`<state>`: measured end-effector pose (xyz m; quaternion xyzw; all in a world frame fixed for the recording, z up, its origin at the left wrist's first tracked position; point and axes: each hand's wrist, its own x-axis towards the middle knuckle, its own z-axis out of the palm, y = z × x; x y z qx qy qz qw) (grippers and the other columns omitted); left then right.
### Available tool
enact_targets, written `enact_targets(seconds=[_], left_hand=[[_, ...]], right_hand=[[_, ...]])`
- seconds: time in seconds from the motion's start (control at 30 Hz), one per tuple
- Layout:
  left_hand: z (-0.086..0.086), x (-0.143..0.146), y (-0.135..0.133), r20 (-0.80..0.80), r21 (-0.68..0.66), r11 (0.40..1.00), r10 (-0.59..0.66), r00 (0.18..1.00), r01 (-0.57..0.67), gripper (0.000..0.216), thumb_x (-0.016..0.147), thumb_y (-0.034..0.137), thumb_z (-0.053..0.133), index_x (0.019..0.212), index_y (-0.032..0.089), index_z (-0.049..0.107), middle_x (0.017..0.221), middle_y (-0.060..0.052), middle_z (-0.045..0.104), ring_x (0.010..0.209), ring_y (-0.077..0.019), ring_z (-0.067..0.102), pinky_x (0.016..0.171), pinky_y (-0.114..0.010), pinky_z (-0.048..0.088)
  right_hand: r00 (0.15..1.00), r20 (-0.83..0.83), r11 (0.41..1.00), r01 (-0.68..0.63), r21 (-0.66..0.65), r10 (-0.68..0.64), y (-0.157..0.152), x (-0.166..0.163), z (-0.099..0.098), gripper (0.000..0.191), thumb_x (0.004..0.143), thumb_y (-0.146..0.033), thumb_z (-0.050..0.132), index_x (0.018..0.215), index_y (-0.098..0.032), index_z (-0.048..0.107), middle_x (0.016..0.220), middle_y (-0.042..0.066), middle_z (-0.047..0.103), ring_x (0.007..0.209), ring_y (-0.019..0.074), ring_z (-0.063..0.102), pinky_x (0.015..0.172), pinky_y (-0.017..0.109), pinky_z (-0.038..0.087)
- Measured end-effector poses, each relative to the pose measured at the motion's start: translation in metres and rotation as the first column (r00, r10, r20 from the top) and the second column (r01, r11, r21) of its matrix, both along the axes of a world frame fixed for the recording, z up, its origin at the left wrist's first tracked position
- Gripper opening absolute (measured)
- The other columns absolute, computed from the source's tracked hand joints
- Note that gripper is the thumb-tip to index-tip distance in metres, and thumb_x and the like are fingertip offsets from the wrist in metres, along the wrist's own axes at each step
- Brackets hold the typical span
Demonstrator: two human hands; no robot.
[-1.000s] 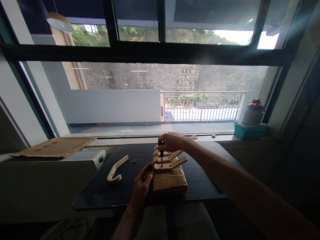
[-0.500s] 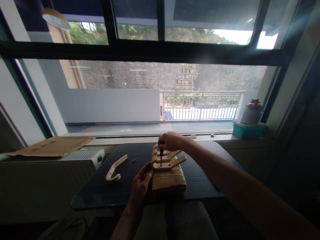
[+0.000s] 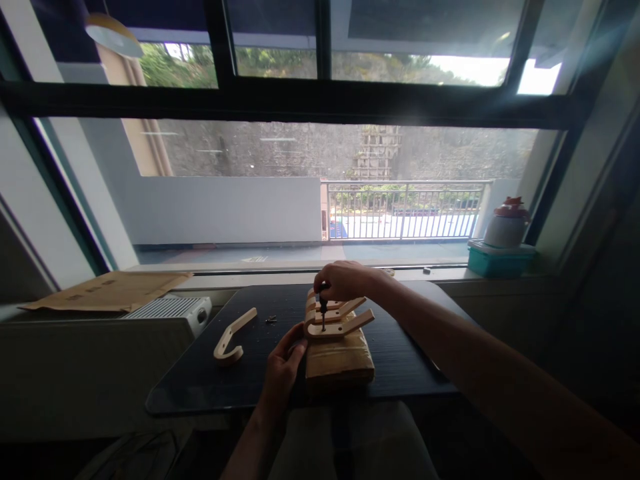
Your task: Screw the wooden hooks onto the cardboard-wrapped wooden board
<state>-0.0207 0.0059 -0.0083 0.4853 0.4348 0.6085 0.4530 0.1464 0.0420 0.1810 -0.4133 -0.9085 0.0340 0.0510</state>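
A wooden board lies on the dark table with several curved wooden hooks standing on it. My right hand is closed around a small dark screwdriver, held upright with its tip on the nearest hook. My left hand presses against the left end of that hook and the board, fingers curled on it. A loose wooden hook lies on the table to the left, with a few small screws beside it.
A white ribbed appliance and a sheet of brown cardboard sit at the left. On the window sill at the right a white jar rests on a teal box. A large window fills the back.
Both hands stay in place on the screwdriver and the hook; only the camera has shifted slightly.
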Motion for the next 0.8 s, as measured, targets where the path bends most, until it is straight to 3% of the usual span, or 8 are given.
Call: enact_targets(seconds=[0.2,0.4,0.63,0.8], left_hand=[[0.0,0.0,-0.001,0.001,0.007,1.0,-0.001,1.0,0.001,0.048,0.067,0.035,0.068,0.11,0.015,0.062,0.109,-0.008,0.069,0.103,-0.0267,0.062,0.084,-0.031,0.05],[-0.003,-0.001,0.0,0.002,0.011,1.0,-0.007,1.0,0.007,0.046,0.069,0.034,0.067,0.111,0.014,0.062,0.111,-0.008,0.067,0.104,-0.0261,0.061,0.085,-0.031,0.049],[-0.001,0.0,0.001,0.0,0.007,1.0,-0.007,1.0,0.007,0.048,0.068,0.035,0.067,0.111,0.014,0.061,0.109,-0.008,0.068,0.101,-0.0263,0.062,0.083,-0.031,0.05],[-0.002,0.0,0.001,0.007,0.004,1.0,-0.009,1.0,0.009,0.051,0.067,0.037,0.069,0.112,0.014,0.062,0.106,-0.008,0.069,0.098,-0.0269,0.063,0.079,-0.031,0.052]], right_hand=[[1.0,-0.026,1.0,-0.012,0.021,0.013,0.003,-0.002,-0.006,0.026,0.079,-0.021,0.052,0.097,-0.017,0.069,0.087,0.005,0.068,0.066,0.0101,0.054,0.058,0.023,0.037],[0.999,-0.038,0.999,0.035,0.04,-0.034,0.007,-0.003,-0.015,0.029,0.083,-0.03,0.049,0.096,-0.012,0.069,0.085,0.008,0.068,0.062,0.0103,0.053,0.056,0.023,0.036],[0.998,-0.006,0.998,0.057,0.021,-0.057,0.002,-0.006,-0.003,0.029,0.078,-0.034,0.055,0.099,-0.019,0.069,0.085,0.005,0.068,0.064,0.0118,0.054,0.054,0.024,0.035],[0.999,0.006,0.999,0.038,0.003,-0.038,-0.001,-0.002,0.004,0.028,0.075,-0.027,0.056,0.1,-0.023,0.069,0.084,0.002,0.067,0.067,0.0121,0.054,0.054,0.024,0.034]])
